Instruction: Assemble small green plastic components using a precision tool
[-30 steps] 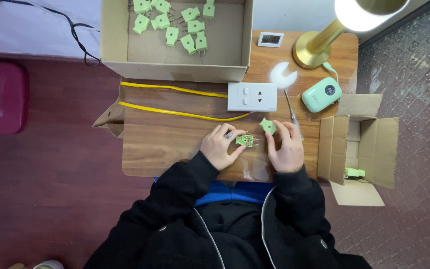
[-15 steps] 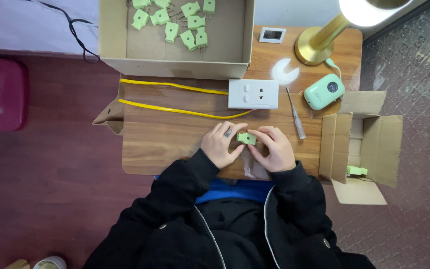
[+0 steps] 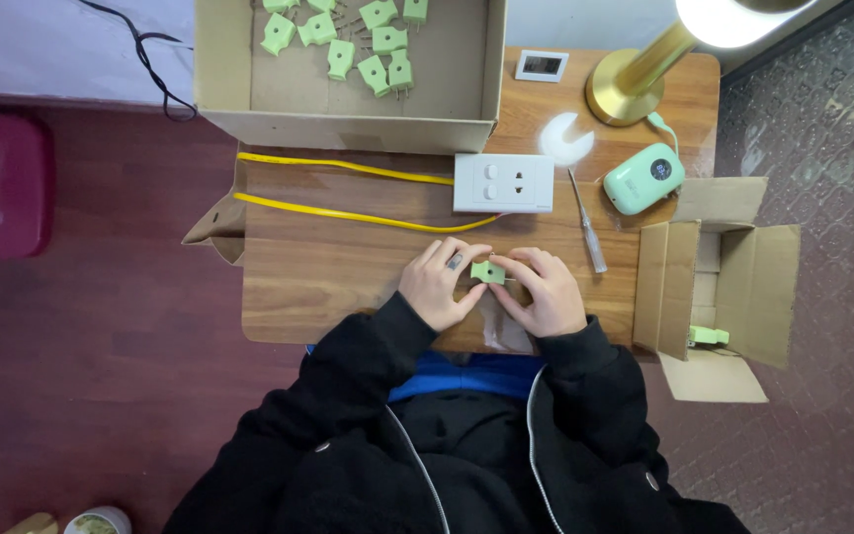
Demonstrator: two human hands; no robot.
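My left hand (image 3: 440, 286) and my right hand (image 3: 544, 292) meet over the near edge of the wooden table (image 3: 328, 267). Between their fingertips they pinch one small green plug piece (image 3: 487, 272). Both hands rest low on the table, fingers curled toward each other. A white socket plate (image 3: 503, 183) lies just beyond them, with two yellow wires (image 3: 348, 213) running from it to the left. A screwdriver (image 3: 585, 222) lies to the right of the socket plate.
A large open cardboard box (image 3: 348, 109) at the back holds several green plugs (image 3: 378, 69). A smaller open box (image 3: 724, 287) at the right holds one green plug (image 3: 709, 336). A brass lamp (image 3: 635, 84), a green device (image 3: 643, 178) and a small white display (image 3: 543, 65) stand at back right.
My right hand held a second green piece apart a second ago; now both hands are closed together around one green piece in the middle.
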